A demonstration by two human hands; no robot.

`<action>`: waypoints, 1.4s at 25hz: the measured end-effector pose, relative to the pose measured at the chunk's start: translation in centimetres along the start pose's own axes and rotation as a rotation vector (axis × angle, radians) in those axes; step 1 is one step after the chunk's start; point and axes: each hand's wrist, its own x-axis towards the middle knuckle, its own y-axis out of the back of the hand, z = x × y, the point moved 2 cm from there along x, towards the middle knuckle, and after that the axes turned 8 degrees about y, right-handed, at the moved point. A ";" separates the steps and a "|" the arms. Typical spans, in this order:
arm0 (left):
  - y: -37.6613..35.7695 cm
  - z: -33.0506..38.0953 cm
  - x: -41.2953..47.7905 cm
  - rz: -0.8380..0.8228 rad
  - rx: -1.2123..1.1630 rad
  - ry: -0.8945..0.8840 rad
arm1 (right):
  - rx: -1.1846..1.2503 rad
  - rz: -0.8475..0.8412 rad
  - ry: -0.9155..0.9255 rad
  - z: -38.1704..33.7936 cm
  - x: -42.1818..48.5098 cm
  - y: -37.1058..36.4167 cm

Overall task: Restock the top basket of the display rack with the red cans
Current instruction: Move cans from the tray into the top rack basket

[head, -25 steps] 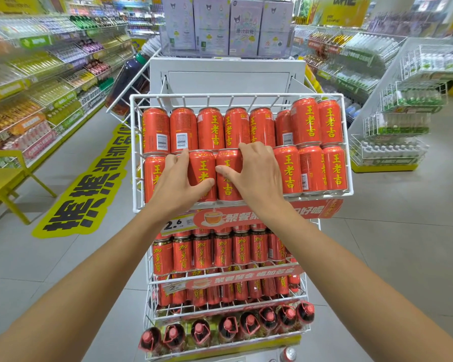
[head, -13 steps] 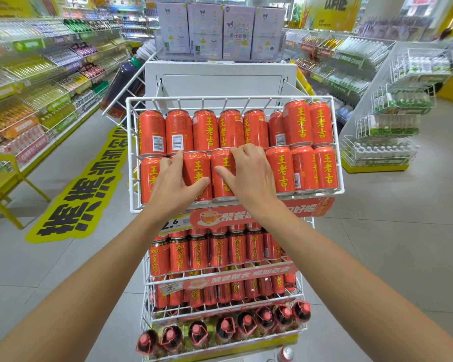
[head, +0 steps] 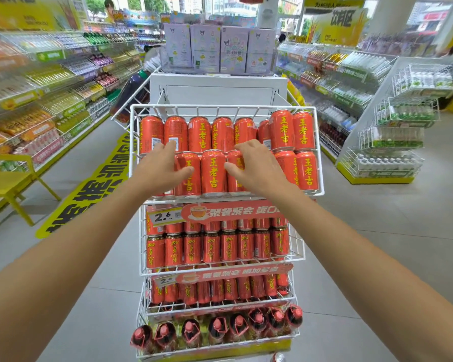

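The white wire top basket (head: 221,108) of the rack holds two rows of red cans (head: 213,171) with yellow lettering, packed side by side. My left hand (head: 159,169) lies over the leftmost front-row can, fingers up against the back row, thumb on the neighbouring can. My right hand (head: 257,169) covers a front-row can right of centre, fingers curled over its top and thumb on its left side. One front can shows fully between the hands. Two cans at the back right (head: 290,130) stand higher than the others.
Lower baskets (head: 297,253) hold more red cans, and the bottom tier holds dark bottles (head: 217,329). Shelves line the aisle on the left (head: 50,82); a yellow chair (head: 9,182) stands beside them. A wire rack of bottles (head: 392,137) stands to the right.
My hands have spread apart from the middle pair of front cans, the left one going left and up, the right one going right. The view has shifted slightly.
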 end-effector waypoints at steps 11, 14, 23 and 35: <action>-5.5 12.1 -14.4 -0.186 0.344 -0.275 | -0.115 -0.387 0.142 5.4 -12.9 3.9; -9.6 12.6 -17.4 -0.236 0.357 -0.240 | -0.111 -0.426 0.125 7.4 -16.6 2.1; -23.5 0.3 -22.4 -0.492 0.266 0.046 | 0.049 -0.663 0.101 7.8 -24.6 -14.9; -63.2 -22.2 -33.4 -0.823 0.206 0.274 | 0.161 -1.045 0.035 10.3 -48.1 -58.1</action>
